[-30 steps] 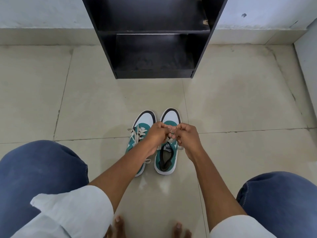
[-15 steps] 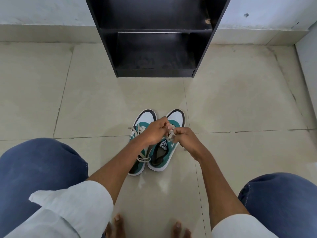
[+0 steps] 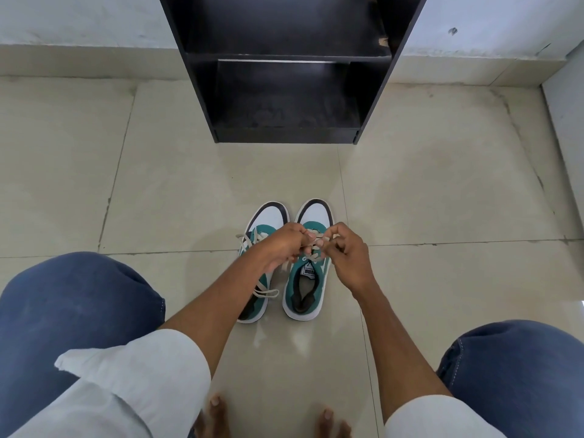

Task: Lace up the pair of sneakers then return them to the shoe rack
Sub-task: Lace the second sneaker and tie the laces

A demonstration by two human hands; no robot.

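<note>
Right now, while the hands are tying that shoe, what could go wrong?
1. The left hand and right hand are pinching the lace of the right shoe; if a finger slips, the knot might come undone.
2. The left shoe has loose lace ends trailing beside it; they might snag or get stepped on when the pair is carried to the rack.
</note>
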